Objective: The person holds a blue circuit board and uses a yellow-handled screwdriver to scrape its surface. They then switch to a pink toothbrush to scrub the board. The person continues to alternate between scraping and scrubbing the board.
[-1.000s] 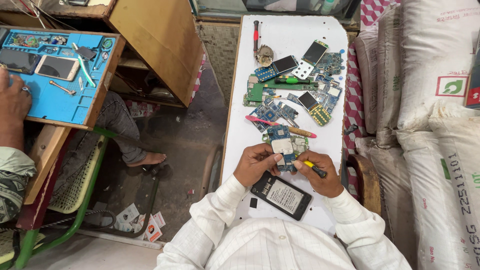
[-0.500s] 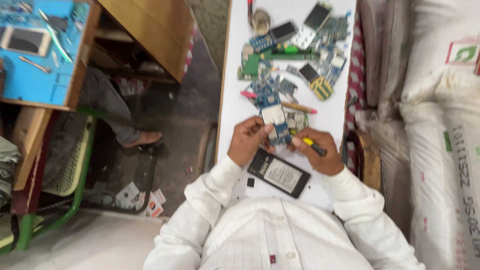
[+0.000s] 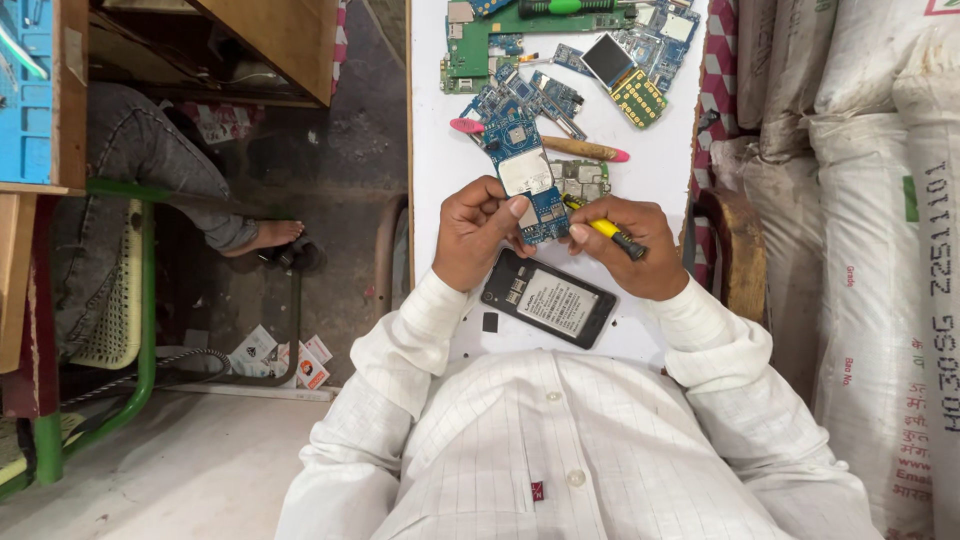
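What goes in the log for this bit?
left hand: holds blue circuit board | right hand: holds yellow screwdriver | black phone: on white table

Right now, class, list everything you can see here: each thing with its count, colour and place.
circuit board: one, blue, held over the table
screwdriver: one, yellow and black, in right hand
phone body: one, black, on table near the chest
loose boards and parts: several, green and blue, far end
table: one, white
sacks: several, white, right side
another person's leg: left, under a wooden desk
left hand: holds the board
right hand: grips the screwdriver
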